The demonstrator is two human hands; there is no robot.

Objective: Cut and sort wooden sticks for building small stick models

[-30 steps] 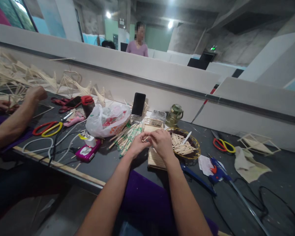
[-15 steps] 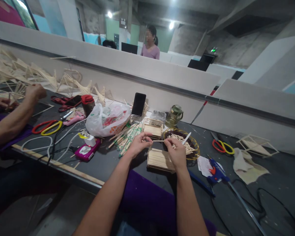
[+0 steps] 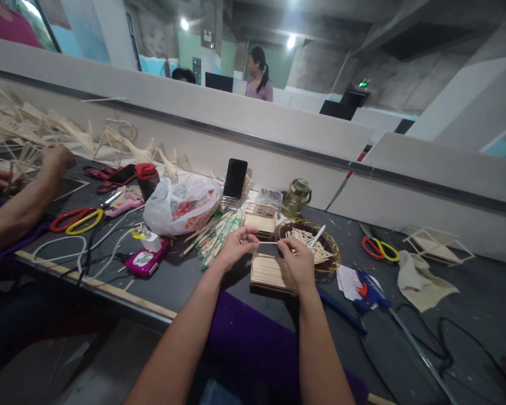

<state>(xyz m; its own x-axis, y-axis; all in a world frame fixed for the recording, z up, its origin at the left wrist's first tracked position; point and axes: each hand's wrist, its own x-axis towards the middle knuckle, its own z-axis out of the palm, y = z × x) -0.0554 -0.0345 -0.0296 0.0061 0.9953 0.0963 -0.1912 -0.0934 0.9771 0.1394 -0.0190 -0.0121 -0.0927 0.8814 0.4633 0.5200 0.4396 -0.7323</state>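
Between my two hands a short thin wooden stick [image 3: 268, 243] is held level, pinched at both ends. My left hand [image 3: 238, 247] grips its left end between thumb and fingertips, and my right hand [image 3: 296, 257] closes on the right end. Just below lies a small box-like structure of wooden sticks [image 3: 272, 273] with a slatted top, partly covered by my right hand. Behind the stick stands a small chair-like stick model [image 3: 259, 221]. To the right, a dark basket with a yellow rim [image 3: 338, 256] holds many short sticks and a white-handled tool [image 3: 317, 236].
Left are a bundle of sticks [image 3: 217, 236], a plastic bag [image 3: 181, 208], a phone [image 3: 235, 179] and a purple power strip [image 3: 147, 260]. Right are a blue glue gun [image 3: 366, 289], scissors [image 3: 379, 249], a cloth [image 3: 424, 281] and a jug [image 3: 297, 198]. A co-worker's arm [image 3: 29, 197] reaches in at far left.
The whole view has shifted slightly. My hands keep the same pinch on the stick over the slatted structure. The person behind the partition has turned their head.
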